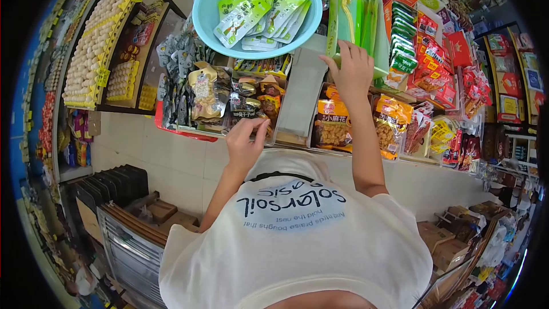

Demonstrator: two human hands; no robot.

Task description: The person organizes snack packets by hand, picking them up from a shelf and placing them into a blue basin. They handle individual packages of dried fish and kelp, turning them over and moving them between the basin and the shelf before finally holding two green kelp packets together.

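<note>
My left hand (247,140) is at the front edge of a clear bin of snack packets, fingers curled and thumb close to the fingertips. Small dark and orange packets (246,105) lie just beyond it; whether it pinches one is hard to see. My right hand (351,71) reaches over the near end of a light green box (337,23), its thumb spread from the fingers. Inside that box are green packs (359,20). Between my hands is a grey empty-looking divider strip (300,88). Orange snack bags (333,126) sit under my right wrist.
A light blue basket (200,8) holds green-and-white pouches (243,23). Silver and gold pouches (207,91) stand at left. Red packets (432,74) fill bins at right. Egg trays (103,40) line a left shelf. Behind me are a metal rack (128,252) and cardboard boxes (449,249).
</note>
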